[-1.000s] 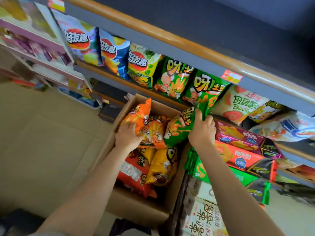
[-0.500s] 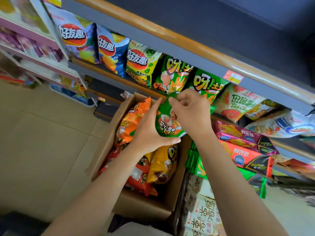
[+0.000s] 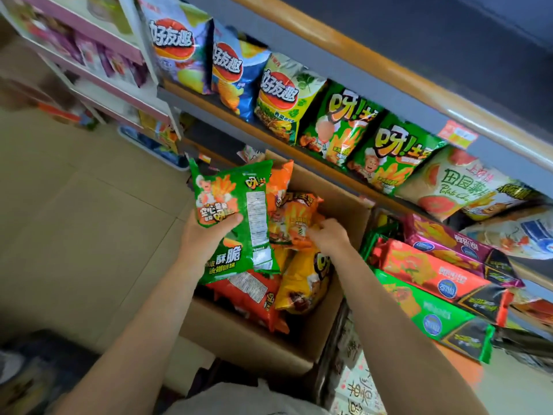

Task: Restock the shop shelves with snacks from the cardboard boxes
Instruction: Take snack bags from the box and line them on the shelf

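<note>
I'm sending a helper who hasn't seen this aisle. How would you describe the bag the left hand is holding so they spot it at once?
Find the open cardboard box on the floor below the snack shelf. Above its left edge, the left hand grips a green bag. It is the only green bag there; those in the box are orange, red and yellow.

The glossy green snack bag [image 3: 232, 223] carries orange fries, a white nutrition panel and white lettering. The plain brown cardboard box [image 3: 254, 339] holds orange bags [image 3: 294, 220], a yellow bag [image 3: 302, 283] and a red one [image 3: 251, 295]. The wooden shelf edge [image 3: 374, 73] is orange-tan over grey.
</note>
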